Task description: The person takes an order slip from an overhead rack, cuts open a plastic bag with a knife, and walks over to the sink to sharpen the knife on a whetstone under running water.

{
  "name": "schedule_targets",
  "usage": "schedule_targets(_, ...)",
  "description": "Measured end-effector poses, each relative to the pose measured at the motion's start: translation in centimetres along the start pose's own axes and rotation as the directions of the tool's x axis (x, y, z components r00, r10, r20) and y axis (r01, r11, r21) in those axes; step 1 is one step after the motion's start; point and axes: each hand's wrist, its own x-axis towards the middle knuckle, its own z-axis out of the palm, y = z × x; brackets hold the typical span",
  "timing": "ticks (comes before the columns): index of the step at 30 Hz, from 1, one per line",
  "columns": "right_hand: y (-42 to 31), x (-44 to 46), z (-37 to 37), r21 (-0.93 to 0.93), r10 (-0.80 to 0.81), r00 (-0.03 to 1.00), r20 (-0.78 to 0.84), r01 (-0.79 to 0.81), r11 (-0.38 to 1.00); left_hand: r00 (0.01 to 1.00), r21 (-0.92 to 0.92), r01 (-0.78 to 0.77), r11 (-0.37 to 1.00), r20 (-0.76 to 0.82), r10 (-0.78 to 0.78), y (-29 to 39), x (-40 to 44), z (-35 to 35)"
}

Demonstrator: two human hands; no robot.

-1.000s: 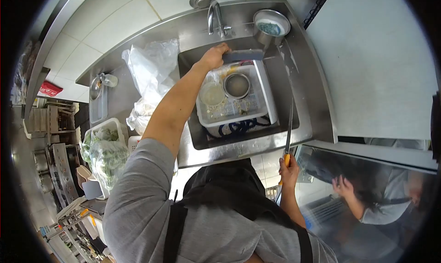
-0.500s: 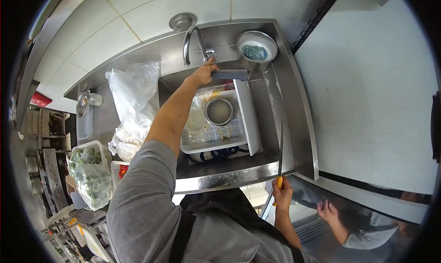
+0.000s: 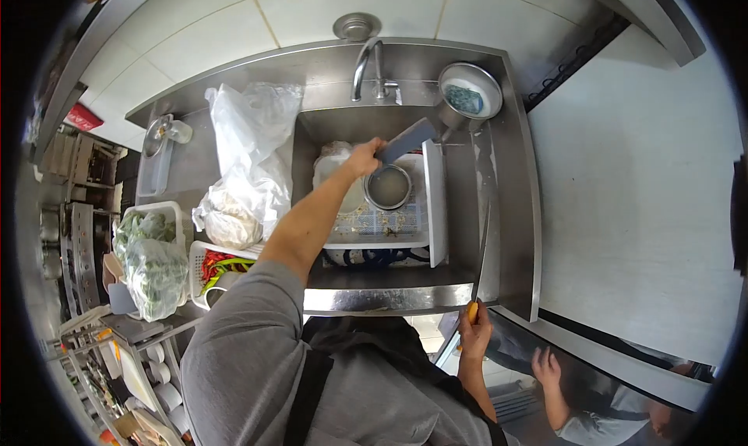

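My left hand (image 3: 365,158) grips one end of a grey rectangular block (image 3: 406,141), tilted up to the right over the sink. Below it a round metal bowl (image 3: 387,187) with cloudy liquid stands in a white tub (image 3: 436,212) with food scraps. My right hand (image 3: 474,333) is closed round the yellow handle (image 3: 472,312) of a long knife at the sink's front right corner. The narrow blade (image 3: 484,247) points away from me along the sink's right side.
A faucet (image 3: 378,68) rises behind the sink, with a metal pot (image 3: 470,91) holding a scourer at its right. Plastic bags (image 3: 249,158), a basket of peppers (image 3: 199,271) and bagged greens (image 3: 154,267) lie left. A reflective steel surface (image 3: 592,376) is at the lower right.
My left hand has moved down and toward me, and the block has turned from nearly level to slanting. My right hand keeps hold of the knife. The camera view has shifted.
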Motion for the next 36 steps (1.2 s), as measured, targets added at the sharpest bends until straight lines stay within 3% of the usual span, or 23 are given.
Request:
schedule_targets(1,-0.9,0.0,0.1,0.003,-0.004,1.0,0.01,0.004,1.0,0.988,-0.267,0.15,0.952,0.015,-0.151,-0.8,-1.6,0.8)
schedule_targets(2,-2.3,0.0,0.2,0.009,0.028,0.999,0.042,-0.029,1.0,0.955,-0.511,0.281,0.813,0.069,-0.287,-0.6,-3.0,0.6)
schedule_targets(3,-3.4,0.2,0.5,0.015,0.06,0.995,0.074,-0.061,0.998,0.954,-0.507,0.283,0.814,0.064,-0.292,-0.7,-3.8,-0.1)
schedule_targets(5,-3.7,1.0,1.7,-0.029,-0.028,0.995,0.097,0.031,0.999,0.908,-0.783,0.346,0.517,0.14,-0.395,1.1,-5.8,-2.8)
schedule_targets(6,-4.0,1.5,2.2,-0.072,-0.116,0.986,0.115,0.125,0.989,0.907,-0.782,0.345,0.519,0.135,-0.399,1.0,-6.2,-3.6)
schedule_targets(8,-5.3,2.3,3.3,-0.11,-0.088,0.981,0.17,0.108,0.988,0.922,-0.863,0.288,0.415,0.133,-0.363,0.8,-6.3,-5.7)
schedule_targets(13,-6.6,2.8,5.2,-0.037,-0.156,0.969,0.19,0.166,0.985,0.946,-0.849,0.259,0.46,0.127,-0.298,1.5,-7.4,-8.5)
schedule_targets(16,-8.2,2.2,5.8,-0.021,-0.154,0.963,0.222,0.163,0.986,0.955,-0.914,0.229,0.335,0.145,-0.258,2.2,-8.8,-8.8)
schedule_targets(18,-8.8,2.4,6.7,-0.018,-0.14,0.957,0.254,0.149,0.989,0.959,-0.966,0.194,0.169,0.15,-0.242,3.2,-9.8,-9.1)
schedule_targets(20,-9.9,3.2,8.4,0.225,-0.388,0.889,0.244,0.337,0.914,0.952,-0.962,0.2,0.183,0.148,-0.267,3.3,-10.5,-9.4)
schedule_targets(21,-11.3,3.4,8.5,0.228,-0.292,0.894,0.341,0.222,0.948,0.947,-0.958,0.206,0.198,0.144,-0.289,3.3,-10.8,-9.6)
schedule_targets(22,-12.4,4.0,9.3,0.233,-0.29,0.893,0.345,0.218,0.948,0.944,-0.957,0.21,0.202,0.145,-0.295,3.4,-11.1,-9.7)
schedule_targets(24,-13.9,4.9,11.1,0.313,-0.152,0.811,0.565,-0.041,0.949,0.931,-0.935,0.217,0.279,0.112,-0.348,3.6,-11.6,-9.9)
schedule_targets(28,-15.5,6.1,14.4,0.354,-0.159,0.693,0.704,-0.148,0.923,0.928,-0.922,0.237,0.305,0.122,-0.352,3.1,-13.1,-10.7)
schedule_targets(31,-17.6,9.7,17.1,0.319,-0.123,0.677,0.725,-0.173,0.932,0.921,-0.916,0.258,0.307,0.136,-0.366,2.4,-14.3,-10.7)
schedule_targets(35,-22.9,14.9,21.4,0.293,-0.141,0.822,0.552,-0.034,0.955,0.901,-0.9,0.321,0.296,0.194,-0.388,1.8,-15.6,-9.9)
schedule_targets(36,-23.0,14.6,21.3,0.284,-0.138,0.814,0.565,-0.035,0.958,0.897,-0.902,0.326,0.284,0.2,-0.393,1.5,-16.1,-9.7)
